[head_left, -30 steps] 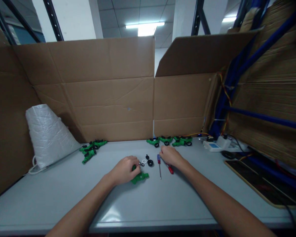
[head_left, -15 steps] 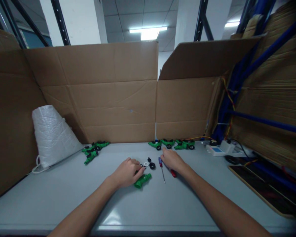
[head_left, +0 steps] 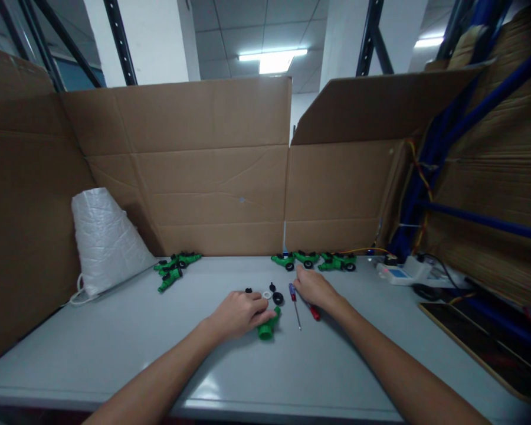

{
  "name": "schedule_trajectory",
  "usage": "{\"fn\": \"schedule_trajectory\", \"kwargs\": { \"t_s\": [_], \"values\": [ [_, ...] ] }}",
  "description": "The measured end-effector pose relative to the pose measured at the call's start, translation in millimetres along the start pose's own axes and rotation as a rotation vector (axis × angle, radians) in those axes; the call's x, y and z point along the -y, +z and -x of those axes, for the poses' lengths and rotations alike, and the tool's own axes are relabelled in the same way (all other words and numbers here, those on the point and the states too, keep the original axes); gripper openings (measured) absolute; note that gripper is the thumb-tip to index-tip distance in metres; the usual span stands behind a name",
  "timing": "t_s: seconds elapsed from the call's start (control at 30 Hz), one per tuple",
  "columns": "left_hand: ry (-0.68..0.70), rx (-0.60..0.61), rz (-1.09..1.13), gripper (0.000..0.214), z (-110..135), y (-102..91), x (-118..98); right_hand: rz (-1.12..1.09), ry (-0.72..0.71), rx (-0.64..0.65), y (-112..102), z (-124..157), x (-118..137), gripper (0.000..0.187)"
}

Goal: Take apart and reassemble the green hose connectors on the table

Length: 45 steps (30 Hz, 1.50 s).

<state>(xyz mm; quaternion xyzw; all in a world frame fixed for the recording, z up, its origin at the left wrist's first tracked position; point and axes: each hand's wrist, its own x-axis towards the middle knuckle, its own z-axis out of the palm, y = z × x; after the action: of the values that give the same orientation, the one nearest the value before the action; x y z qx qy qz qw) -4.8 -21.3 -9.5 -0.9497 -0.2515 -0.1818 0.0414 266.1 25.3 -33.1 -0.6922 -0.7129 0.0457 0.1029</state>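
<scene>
left hand (head_left: 239,314): grip pinching green part (head_left: 266,332), seemingly positioning it; right hand (head_left: 313,287): grip unclear; next calls for steadiness.

A pale grey table (head_left: 92,354) with a glossy top spans the scene, catching a bright reflection near its front edge. Creased brown cardboard (head_left: 203,177) walls the far side, with a notch opening at the top, right of centre; a darker cardboard panel (head_left: 26,224) closes the left. On the right stands a blue metal frame (head_left: 411,200). Beyond, white pillars (head_left: 154,35) and dark rack posts (head_left: 120,44) rise beneath a tiled ceiling (head_left: 230,35) with lit lamps (head_left: 273,55).
</scene>
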Motion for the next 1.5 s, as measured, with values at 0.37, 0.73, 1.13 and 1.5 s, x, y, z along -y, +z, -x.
{"fn": "schedule_trajectory", "kwargs": {
  "t_s": [0.37, 0.73, 1.13, 1.5],
  "values": [
    [0.033, -0.012, -0.007, 0.042, -1, 4.1, 6, -0.021, 0.019, 0.011, 0, 1, 1, 0.030],
    [-0.047, -0.054, 0.171, 0.045, 2, 0.4, 9, 0.008, 0.033, 0.007, 4, 1, 2, 0.027],
    [-0.680, -0.611, 0.284, 0.045, 12, -4.4, 74, -0.096, -0.114, -0.272, 6, -7, 3, 0.022],
    [-0.726, -0.582, 0.395, 0.049, 16, 7.8, 90, -0.395, -0.361, -0.417, 23, -17, -1, 0.021]
  ]
}}
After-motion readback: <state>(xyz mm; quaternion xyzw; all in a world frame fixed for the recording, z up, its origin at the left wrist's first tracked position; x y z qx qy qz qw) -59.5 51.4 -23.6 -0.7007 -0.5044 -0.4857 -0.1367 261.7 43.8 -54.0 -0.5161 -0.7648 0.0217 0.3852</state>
